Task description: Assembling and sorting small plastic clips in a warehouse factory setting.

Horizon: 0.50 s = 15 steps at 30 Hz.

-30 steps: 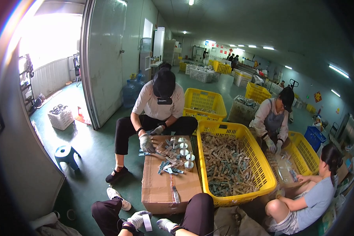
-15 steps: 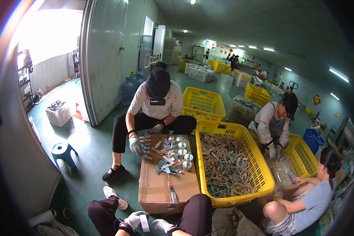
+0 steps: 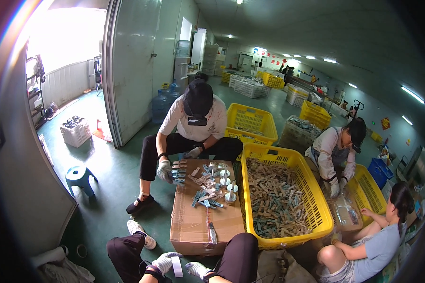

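My left hand (image 3: 165, 262), in a white knit glove, is closed on a flat pale strip (image 3: 176, 266) between my knees. Beside it, to the right, my right hand (image 3: 198, 270) wears a similar glove; its fingers reach loosely toward the strip, with a gap between, and nothing shows in them. Just ahead stands a cardboard box (image 3: 189, 224) used as a table. On it lie loose blue and pinkish clip-like pieces (image 3: 204, 186), several round white-topped pieces (image 3: 230, 197) and a box cutter (image 3: 212, 233).
Across the box, a gloved co-worker (image 3: 193, 111) handles small pieces. A yellow crate (image 3: 316, 226) full of the pieces stands to its right, another yellow crate (image 3: 269, 137) behind. Two more people (image 3: 333, 151) work at right. A blue stool (image 3: 80, 177) stands at left.
My view has shifted slightly, so the scene sits a little to the right. My hands keep nearly the same pose. The seated person at right has lifted a hand slightly.
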Each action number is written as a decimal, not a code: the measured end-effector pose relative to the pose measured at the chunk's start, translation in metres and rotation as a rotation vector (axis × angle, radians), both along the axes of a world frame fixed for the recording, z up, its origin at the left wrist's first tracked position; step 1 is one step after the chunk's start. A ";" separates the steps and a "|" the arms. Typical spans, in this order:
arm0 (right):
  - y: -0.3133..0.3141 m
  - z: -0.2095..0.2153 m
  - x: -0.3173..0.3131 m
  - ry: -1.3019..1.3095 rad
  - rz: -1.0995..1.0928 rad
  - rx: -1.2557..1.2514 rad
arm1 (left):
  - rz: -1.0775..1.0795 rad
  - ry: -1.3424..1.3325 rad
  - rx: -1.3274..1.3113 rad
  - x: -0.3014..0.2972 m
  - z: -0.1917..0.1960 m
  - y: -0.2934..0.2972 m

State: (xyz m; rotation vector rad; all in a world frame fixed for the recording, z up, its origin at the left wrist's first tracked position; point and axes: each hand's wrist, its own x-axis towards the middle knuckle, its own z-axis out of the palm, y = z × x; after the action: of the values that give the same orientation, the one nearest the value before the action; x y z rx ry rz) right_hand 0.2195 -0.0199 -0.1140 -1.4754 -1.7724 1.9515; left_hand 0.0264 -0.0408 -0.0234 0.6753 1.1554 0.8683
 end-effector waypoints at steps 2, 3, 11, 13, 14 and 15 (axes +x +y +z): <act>-0.001 0.005 0.000 -0.022 -0.015 -0.047 | -0.007 0.029 0.012 0.001 0.002 -0.001; 0.001 0.003 0.001 -0.017 -0.023 -0.044 | 0.007 0.005 0.013 0.005 0.007 0.001; 0.005 -0.013 0.001 -0.020 0.004 0.010 | 0.031 0.006 0.009 0.009 0.009 0.003; 0.006 -0.015 0.000 -0.040 0.052 0.063 | 0.040 -0.030 0.004 0.008 0.007 0.004; 0.005 -0.017 0.000 -0.040 0.054 0.063 | 0.041 -0.030 0.004 0.008 0.005 0.003; 0.004 -0.019 -0.002 -0.026 0.060 0.060 | 0.045 -0.036 -0.003 0.006 0.004 -0.001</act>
State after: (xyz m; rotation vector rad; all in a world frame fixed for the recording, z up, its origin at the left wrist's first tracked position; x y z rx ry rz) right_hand 0.2176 -0.0160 -0.1330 -1.4515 -1.8901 1.8964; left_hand 0.0327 -0.0419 -0.0198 0.6314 1.1432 0.9127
